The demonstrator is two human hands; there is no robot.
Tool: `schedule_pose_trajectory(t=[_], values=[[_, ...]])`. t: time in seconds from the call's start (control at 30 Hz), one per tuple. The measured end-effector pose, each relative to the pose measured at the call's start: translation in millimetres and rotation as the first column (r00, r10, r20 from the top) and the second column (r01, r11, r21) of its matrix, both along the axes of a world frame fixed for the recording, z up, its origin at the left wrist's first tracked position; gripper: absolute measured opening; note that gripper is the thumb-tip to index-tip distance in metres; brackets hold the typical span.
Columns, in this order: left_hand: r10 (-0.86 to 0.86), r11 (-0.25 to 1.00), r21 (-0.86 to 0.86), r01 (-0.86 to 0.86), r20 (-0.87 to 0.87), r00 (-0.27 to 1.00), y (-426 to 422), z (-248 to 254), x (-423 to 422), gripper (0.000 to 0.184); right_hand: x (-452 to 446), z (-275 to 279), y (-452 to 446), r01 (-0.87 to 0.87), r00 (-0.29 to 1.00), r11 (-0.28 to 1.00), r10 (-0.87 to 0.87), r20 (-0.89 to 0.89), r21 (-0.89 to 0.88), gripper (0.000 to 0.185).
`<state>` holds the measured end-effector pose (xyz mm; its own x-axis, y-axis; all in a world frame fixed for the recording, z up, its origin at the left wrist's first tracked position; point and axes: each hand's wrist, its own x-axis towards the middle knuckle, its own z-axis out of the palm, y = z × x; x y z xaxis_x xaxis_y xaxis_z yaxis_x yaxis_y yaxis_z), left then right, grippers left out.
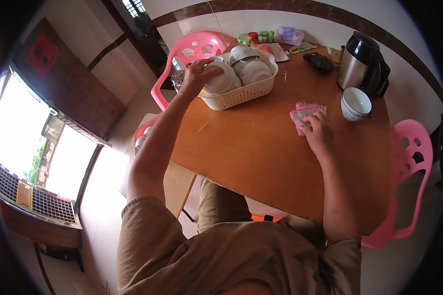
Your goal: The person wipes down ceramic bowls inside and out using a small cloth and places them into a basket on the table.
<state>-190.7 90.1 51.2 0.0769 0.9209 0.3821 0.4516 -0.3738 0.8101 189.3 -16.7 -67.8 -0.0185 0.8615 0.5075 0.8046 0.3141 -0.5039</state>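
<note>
My left hand (pixel 200 76) reaches to the left end of a white plastic basket (pixel 241 98), its fingers closed around a white bowl (pixel 221 81). Other white bowls (pixel 256 72) are piled in the same basket, some upside down. My right hand (pixel 319 132) rests on the wooden table (pixel 246 147) with its fingers pressed on a pink-edged cloth (pixel 305 112). Two white bowls (pixel 357 104), nested and upright, stand to the right of the cloth.
A steel and black kettle (pixel 360 64) stands at the back right, near a dark pouch-like object (pixel 318 62). Jars and packets (pixel 289 36) line the wall. Pink chairs (pixel 409 162) flank the table on both sides.
</note>
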Motion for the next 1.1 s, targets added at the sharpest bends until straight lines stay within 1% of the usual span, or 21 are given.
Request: schedule_pose_trajectory(t=[0.17,0.27,0.47,0.57,0.67,0.77,0.87,0.97,1.1], values=[[0.076,0.989,0.138,-0.052,-0.175,0.982,0,2,9,0.064,0,0,0,-0.01,1.0,1.0,0.01,0.01,0.019,0.015],[0.087,0.987,0.156,-0.044,-0.276,0.957,-2,12,19,0.062,0,-2,1,-0.003,1.0,1.0,0.002,0.018,0.026,0.015],[0.208,0.977,0.14,-0.163,-0.427,0.88,-10,21,37,0.062,-1,-2,0,0.001,1.0,0.999,-0.002,0.018,0.053,0.014],[0.277,0.96,0.166,-0.226,-0.438,0.855,-7,14,43,0.061,-1,-1,-1,-0.002,1.0,0.998,0.0,0.025,0.058,0.013],[0.303,0.952,0.188,-0.242,-0.458,0.836,-2,10,46,0.06,-1,-1,-1,-0.001,1.0,0.998,-0.001,0.03,0.064,0.013],[0.373,0.923,0.27,-0.273,-0.464,0.803,-1,4,48,0.06,-1,-2,-1,0.001,0.999,0.997,-0.004,0.037,0.075,0.013],[0.36,0.924,0.282,-0.257,-0.42,0.833,2,-3,42,0.06,-2,0,-2,-0.003,1.0,0.998,0.001,0.029,0.066,0.012],[0.283,0.949,0.231,-0.214,-0.322,0.904,3,-7,37,0.06,-3,0,-3,-0.004,1.0,0.998,0.003,0.02,0.057,0.013],[0.212,0.958,0.243,-0.152,-0.248,0.945,6,-13,21,0.057,-2,-2,0,-0.006,1.0,0.999,0.005,0.019,0.049,0.014]])
